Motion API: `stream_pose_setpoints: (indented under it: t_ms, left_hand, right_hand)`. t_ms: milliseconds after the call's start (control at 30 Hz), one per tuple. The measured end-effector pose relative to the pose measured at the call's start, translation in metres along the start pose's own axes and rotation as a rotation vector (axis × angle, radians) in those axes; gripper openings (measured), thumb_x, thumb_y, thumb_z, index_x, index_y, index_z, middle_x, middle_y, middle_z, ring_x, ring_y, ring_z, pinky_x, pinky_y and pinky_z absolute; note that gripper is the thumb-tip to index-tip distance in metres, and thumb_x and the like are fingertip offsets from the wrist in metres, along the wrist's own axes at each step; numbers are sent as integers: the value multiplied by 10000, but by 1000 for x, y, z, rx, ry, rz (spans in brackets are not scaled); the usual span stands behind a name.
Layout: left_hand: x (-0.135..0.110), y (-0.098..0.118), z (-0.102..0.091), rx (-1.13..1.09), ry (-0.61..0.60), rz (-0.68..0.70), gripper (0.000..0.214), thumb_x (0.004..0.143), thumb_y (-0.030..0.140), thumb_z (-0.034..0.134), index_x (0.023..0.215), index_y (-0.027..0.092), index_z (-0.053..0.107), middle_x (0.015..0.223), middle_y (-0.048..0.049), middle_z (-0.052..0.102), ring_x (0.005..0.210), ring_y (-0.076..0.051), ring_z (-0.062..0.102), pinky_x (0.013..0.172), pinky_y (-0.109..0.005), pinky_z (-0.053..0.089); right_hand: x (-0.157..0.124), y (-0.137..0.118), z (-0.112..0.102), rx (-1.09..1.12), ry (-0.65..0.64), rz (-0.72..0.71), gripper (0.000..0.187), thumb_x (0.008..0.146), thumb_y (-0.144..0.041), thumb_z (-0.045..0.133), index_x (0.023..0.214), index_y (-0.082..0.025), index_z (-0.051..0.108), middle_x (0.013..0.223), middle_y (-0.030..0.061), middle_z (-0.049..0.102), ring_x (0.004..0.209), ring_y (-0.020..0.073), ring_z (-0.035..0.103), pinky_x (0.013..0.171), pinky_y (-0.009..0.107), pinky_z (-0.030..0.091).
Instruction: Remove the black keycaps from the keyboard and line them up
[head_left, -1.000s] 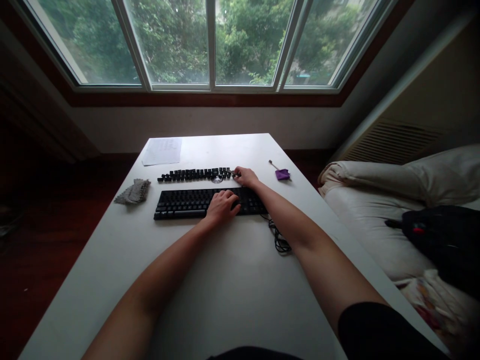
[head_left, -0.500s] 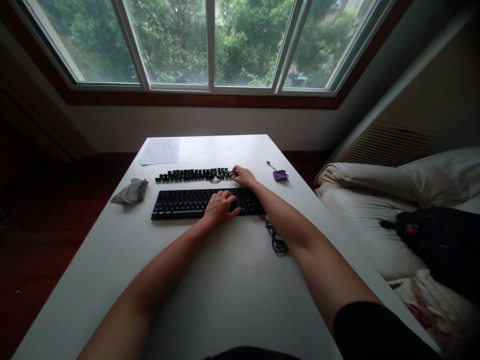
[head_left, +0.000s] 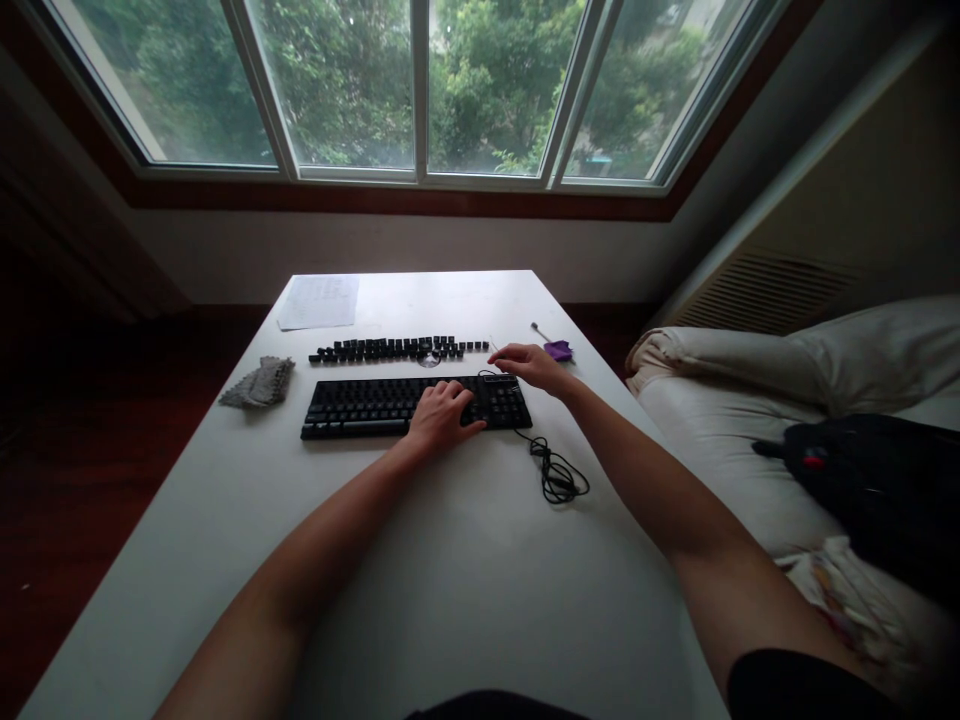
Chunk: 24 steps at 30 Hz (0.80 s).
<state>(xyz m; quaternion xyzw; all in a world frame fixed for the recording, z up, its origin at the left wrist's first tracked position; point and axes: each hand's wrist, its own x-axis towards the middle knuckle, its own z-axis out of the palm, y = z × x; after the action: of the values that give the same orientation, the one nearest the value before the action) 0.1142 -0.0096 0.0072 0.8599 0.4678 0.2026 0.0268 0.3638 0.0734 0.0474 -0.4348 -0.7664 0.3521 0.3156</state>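
Note:
A black keyboard (head_left: pixel 360 408) lies on the white table. My left hand (head_left: pixel 442 412) rests on its right-of-middle part, palm down with the fingers apart. Beyond the keyboard's upper right edge, my right hand (head_left: pixel 529 365) hovers low with its fingertips pinched together. A thin wire-like thing (head_left: pixel 486 373) shows at those fingertips; its exact kind is too small to tell. Behind the keyboard stand rows of loose black keycaps (head_left: pixel 375 350), and a small clear round piece (head_left: pixel 429 360) lies along their near side. The right hand is just right of the row's end.
A coiled black cable (head_left: pixel 559 478) lies right of the keyboard. A grey cloth (head_left: pixel 260 383) sits to the left, a paper sheet (head_left: pixel 320 302) at the back left. A purple cloth (head_left: pixel 558 350) and a small brush (head_left: pixel 538 330) lie at the right. A sofa (head_left: pixel 720 440) borders the table.
My right hand has moved right, away from the keycap row, uncovering the row's right end and the keyboard's right part. My left hand stays on the keyboard.

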Motion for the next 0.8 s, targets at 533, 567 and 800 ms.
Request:
stream_pose_setpoints:
  t_ms: [533,567,800]
  left_hand:
    - [0,-1,2,-30,-7,-16,457,865,623,654,1155,270,645,1206,-85,606,1132,-291,518,958,-436,411]
    - [0,-1,1,-28,-7,-15,456,863,621,658,1153,269,645,1203,-84,606,1130,-291,519,955,-435,412]
    - [-1,-2,2,-14,11,3,466,870,622,651,1152,253,640,1200,-88,603,1120,-286,519,946,-427,417]
  right_hand:
    - [-18,22,10,376,174,96,441,698,-514,844,978,-193,733,892,45,734,783,181,705,771,356,599]
    - [-17,23,10,382,163,102,442,697,-511,846,982,-191,734,902,46,736,783,177,707,763,348,600]
    - [-12,21,7,406,29,163,443,714,-480,844,1019,-179,735,901,65,750,813,193,727,727,316,602]
